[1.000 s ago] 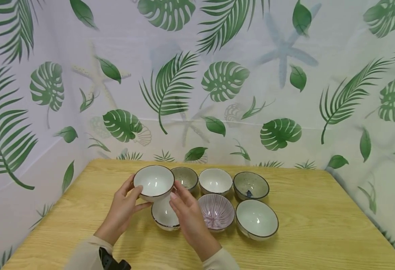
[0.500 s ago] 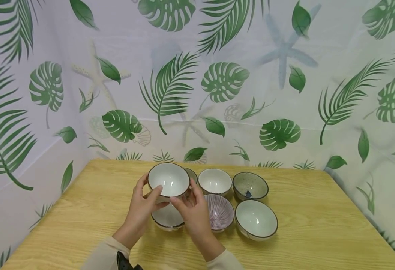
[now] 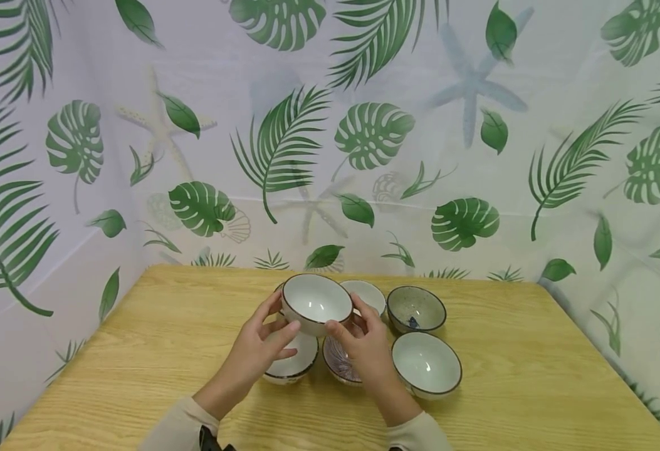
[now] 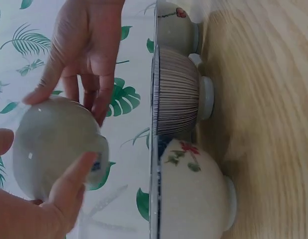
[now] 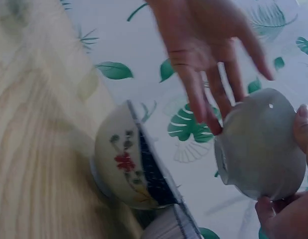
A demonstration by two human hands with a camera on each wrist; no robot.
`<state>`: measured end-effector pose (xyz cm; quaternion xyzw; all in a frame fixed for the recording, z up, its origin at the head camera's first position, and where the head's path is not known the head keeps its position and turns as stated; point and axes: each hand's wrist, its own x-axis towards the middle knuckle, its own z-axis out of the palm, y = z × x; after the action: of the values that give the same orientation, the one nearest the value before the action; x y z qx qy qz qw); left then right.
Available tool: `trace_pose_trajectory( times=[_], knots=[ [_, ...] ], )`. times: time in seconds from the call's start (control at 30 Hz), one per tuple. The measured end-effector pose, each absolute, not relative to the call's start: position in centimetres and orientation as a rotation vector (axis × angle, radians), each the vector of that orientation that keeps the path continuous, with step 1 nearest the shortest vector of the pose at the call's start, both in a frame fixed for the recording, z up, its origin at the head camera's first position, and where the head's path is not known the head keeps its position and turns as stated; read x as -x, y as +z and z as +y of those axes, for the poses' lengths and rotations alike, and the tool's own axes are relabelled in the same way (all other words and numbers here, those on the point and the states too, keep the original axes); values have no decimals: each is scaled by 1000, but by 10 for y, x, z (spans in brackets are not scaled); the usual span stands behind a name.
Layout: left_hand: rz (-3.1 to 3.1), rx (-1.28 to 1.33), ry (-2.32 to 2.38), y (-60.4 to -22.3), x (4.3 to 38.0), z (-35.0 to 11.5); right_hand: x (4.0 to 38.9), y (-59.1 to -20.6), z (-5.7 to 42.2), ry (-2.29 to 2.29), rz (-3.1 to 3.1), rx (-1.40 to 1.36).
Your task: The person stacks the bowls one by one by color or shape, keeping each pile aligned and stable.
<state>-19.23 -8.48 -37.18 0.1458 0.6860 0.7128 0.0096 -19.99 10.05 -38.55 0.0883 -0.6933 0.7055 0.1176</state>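
A white bowl with a brown rim point(image 3: 315, 304) is held up, tilted, above the other bowls. My right hand point(image 3: 366, 344) grips its right side, thumb at the rim; the right wrist view shows that thumb point(image 5: 303, 122) on the wall. My left hand point(image 3: 262, 347) is at the bowl's left side, fingers spread and fairly straight. In the right wrist view its thumb stands off the bowl, and its fingertips are by the foot. Below are a white bowl with a dark rim point(image 3: 301, 360) and a purple-striped bowl point(image 3: 338, 363), partly hidden by the hands.
Behind stand a white bowl point(image 3: 366, 294) and a grey-green speckled bowl point(image 3: 417, 307); another at back left is mostly hidden. A pale green bowl point(image 3: 427, 363) sits front right. All are on a wooden table point(image 3: 533, 388) before a leaf-patterned cloth point(image 3: 330, 156).
Both hands have moved right with the held bowl, which now hangs over the middle of the left bowls. My right thumb has come to its rim; the left thumb has come off the rim.
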Motion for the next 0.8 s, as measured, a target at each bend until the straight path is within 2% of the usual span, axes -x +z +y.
trace_pose_trajectory(
  times=[0.17,0.33,0.8],
  knots=[
    [2246,-502,2214,-375,191,-85,195,-380,113,2010,-2123,-280],
    [2459,-470,2159,-373,189,-85,187,-378,121,2144,-2084,-363],
    [2318,-503,2181,-372,180,-80,169,-375,137,2089,-2117,-395]
  ],
)
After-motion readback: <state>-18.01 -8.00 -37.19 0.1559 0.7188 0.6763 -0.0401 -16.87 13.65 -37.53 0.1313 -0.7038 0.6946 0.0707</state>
